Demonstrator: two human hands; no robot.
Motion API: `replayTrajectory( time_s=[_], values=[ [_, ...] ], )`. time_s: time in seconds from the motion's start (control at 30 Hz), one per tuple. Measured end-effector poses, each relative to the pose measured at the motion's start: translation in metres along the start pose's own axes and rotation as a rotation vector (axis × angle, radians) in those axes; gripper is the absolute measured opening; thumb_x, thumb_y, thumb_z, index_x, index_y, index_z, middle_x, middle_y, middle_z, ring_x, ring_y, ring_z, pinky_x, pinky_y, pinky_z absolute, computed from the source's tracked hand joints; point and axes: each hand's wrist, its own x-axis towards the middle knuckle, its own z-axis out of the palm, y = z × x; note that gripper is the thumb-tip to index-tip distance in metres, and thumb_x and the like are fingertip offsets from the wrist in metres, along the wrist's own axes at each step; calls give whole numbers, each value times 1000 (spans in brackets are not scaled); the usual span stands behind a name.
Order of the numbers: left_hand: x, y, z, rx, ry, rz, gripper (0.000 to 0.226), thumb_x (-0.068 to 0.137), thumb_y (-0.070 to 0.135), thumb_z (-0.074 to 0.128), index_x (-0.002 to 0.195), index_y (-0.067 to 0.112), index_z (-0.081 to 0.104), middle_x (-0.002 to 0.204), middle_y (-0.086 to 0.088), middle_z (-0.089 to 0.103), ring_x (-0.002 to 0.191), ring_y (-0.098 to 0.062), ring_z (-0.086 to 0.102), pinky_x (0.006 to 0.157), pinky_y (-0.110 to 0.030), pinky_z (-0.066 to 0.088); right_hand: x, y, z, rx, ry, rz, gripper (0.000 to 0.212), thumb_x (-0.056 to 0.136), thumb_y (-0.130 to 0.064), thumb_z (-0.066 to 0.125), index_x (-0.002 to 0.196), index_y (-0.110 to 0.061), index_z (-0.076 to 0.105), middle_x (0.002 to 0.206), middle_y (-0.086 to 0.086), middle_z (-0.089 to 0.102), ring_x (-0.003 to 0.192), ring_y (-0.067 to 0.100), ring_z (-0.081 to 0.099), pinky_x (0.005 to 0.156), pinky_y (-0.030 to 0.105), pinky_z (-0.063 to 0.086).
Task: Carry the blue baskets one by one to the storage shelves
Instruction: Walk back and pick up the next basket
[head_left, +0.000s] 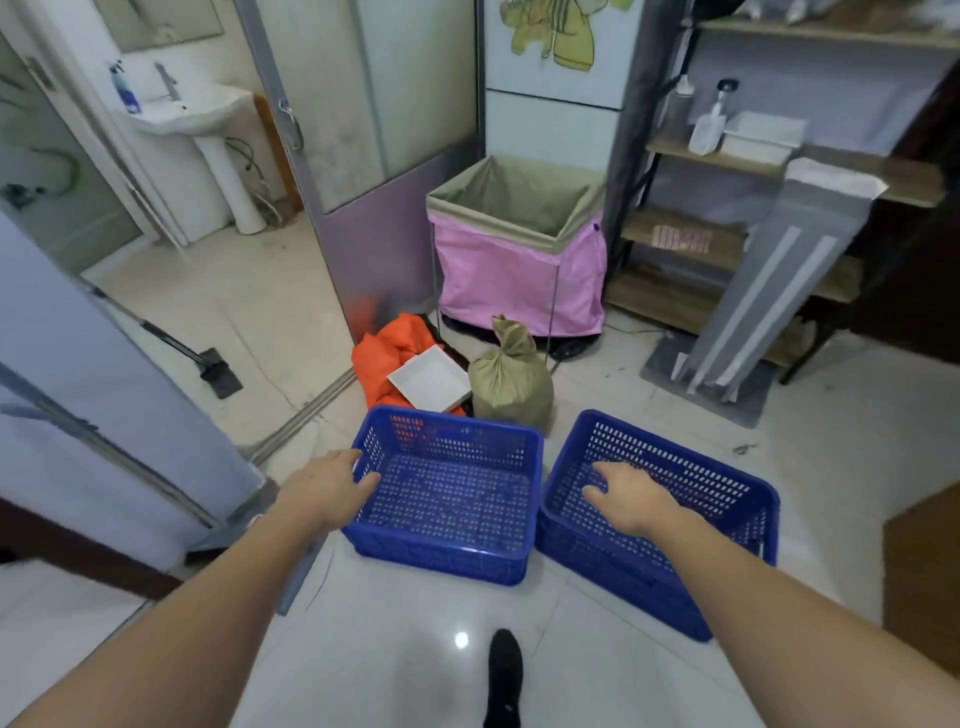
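- Blue perforated plastic: two empty baskets sit side by side on the pale tiled floor just ahead of the person, the left basket (447, 493) at about 12 o'clock and the right basket (660, 519) at about 1 o'clock, nearly touching.
- The left basket's long axis runs across the view; the right one is turned slightly clockwise.
- The left hand (332, 483) reaches the left basket's 9 o'clock rim, fingers relaxed and spread, gripping nothing that I can see.
- The right hand (631, 496) hovers over the right basket's near-left corner, fingers likewise loose, no hold taken.
- Judged from this, the left basket lies between the hands, so it looks the likelier first lift.
- The storage shelves (727, 244) stand at 2 o'clock, beyond a pink hamper (519, 270).
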Motion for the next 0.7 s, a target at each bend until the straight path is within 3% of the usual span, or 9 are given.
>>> replayTrajectory(
  time_s=[0.2, 0.47, 0.53, 0.63, 0.7],
  values=[
    [139, -13, 12, 31, -93, -27, 59, 103, 50, 46, 151, 16, 48, 150, -8, 57, 133, -29, 55, 108, -43, 45, 132, -20, 12, 41, -91, 44, 65, 104, -43, 45, 157, -9, 34, 160, 14, 40, 143, 33, 43, 117, 44, 36],
    [280, -63, 54, -81, -260, -89, 57, 103, 50, 44, 148, 17, 49, 142, -11, 63, 122, -32, 63, 103, -46, 50, 258, -38, 62, 239, -167, 207, 48, 102, -43, 48, 140, -13, 56, 137, 11, 63, 118, 32, 61, 102, 45, 48],
    [316, -85, 72, -82, -299, -99, 57, 102, 52, 44, 149, 18, 48, 140, -11, 65, 121, -33, 64, 102, -47, 50, 295, -28, 99, 313, -173, 271, 56, 100, -45, 52, 146, -13, 52, 143, 10, 59, 125, 32, 58, 108, 46, 45],
    [366, -110, 102, -91, -338, -107, 56, 104, 49, 43, 150, 16, 47, 139, -10, 65, 121, -34, 63, 98, -44, 49, 341, -16, 153, 411, -132, 362, 92, 83, -76, 54, 149, -12, 51, 147, 13, 56, 129, 33, 56, 111, 49, 43],
    [399, -128, 131, -112, -349, -110, 55, 104, 47, 43, 149, 15, 48, 138, -13, 66, 120, -36, 63, 98, -45, 49, 358, -32, 168, 459, -151, 428, 77, 93, -59, 57, 151, -9, 47, 150, 15, 53, 132, 35, 53, 113, 44, 41]
  ],
)
